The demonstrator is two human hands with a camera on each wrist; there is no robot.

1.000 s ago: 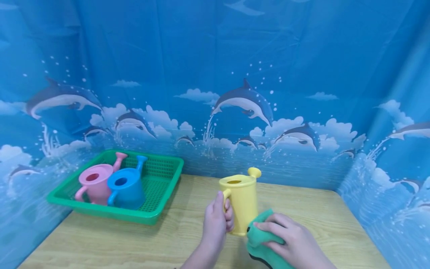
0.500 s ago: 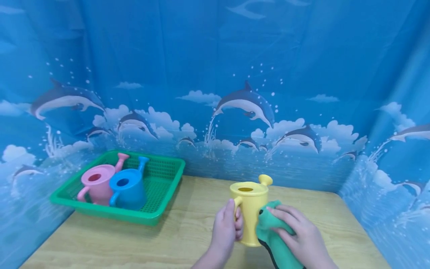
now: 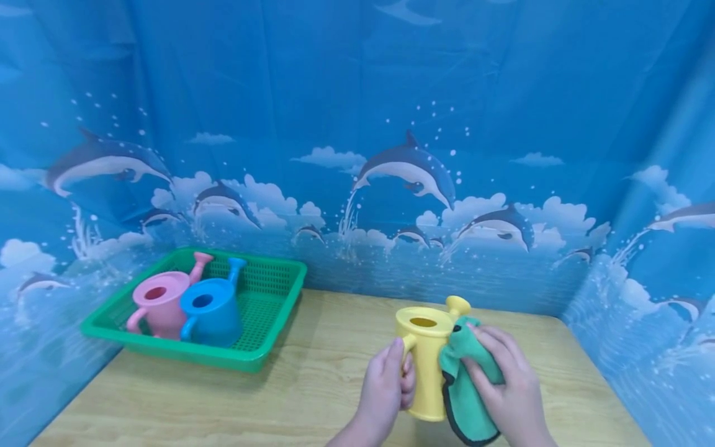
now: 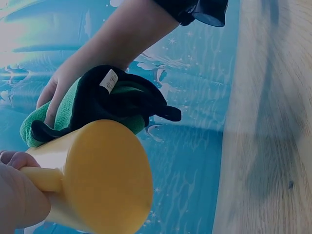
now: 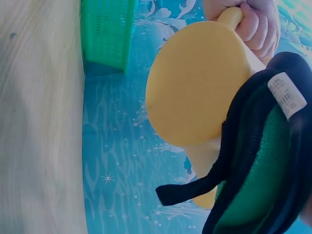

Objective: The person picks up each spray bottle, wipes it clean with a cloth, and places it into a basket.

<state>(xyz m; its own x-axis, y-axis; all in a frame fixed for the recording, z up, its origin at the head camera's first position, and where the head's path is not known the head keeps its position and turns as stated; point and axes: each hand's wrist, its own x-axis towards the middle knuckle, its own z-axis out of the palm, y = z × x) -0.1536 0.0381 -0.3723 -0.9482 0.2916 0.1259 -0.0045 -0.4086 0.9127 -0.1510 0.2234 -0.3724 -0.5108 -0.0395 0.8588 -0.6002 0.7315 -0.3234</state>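
A yellow watering can (image 3: 429,372) is held upright above the table, its round base (image 4: 109,180) facing the left wrist camera. My left hand (image 3: 385,385) grips its handle, fingers wrapped around it. In my right hand (image 3: 511,385) is a bunched green cloth (image 3: 472,388) with black edging, pressed against the can's right side just below the spout. The right wrist view shows the cloth's black loop (image 5: 187,192) and white label (image 5: 286,93) beside the can. Part of the can's side is hidden behind the cloth.
On the left of the wooden table (image 3: 313,372) stands a green plastic basket (image 3: 274,335). A pink watering can (image 3: 162,304) and a blue watering can (image 3: 212,316) sit inside it. Behind hangs a blue dolphin-print curtain (image 3: 335,93).
The yellow watering can has moved right and nearer to me in my left hand. My right hand has slid the cloth from low on the can up its side, towards the spout.
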